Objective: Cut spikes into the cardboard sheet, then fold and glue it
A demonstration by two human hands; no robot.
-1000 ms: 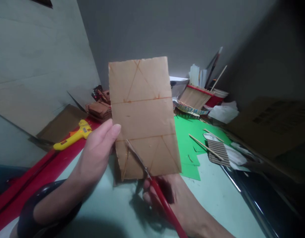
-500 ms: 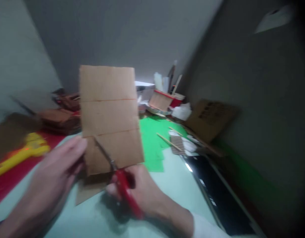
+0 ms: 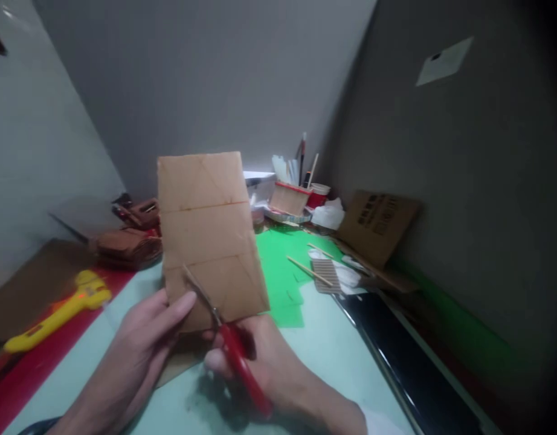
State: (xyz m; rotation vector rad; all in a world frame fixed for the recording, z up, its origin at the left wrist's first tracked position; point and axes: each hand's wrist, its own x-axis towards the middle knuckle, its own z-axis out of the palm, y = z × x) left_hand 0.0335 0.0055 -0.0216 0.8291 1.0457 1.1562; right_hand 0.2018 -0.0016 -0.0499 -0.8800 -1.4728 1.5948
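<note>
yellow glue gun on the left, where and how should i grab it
Probably by the long handle of the yellow glue gun, from above and the near left: this slim part slants toward the lower left of the view, while the bulkier head lies farther in. The left hand looks nearest, but it holds the cardboard panel.

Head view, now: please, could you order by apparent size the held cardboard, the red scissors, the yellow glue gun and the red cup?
1. Held cardboard
2. Yellow glue gun and red scissors: they look too alike to rank.
3. Red cup, partly hidden
</note>
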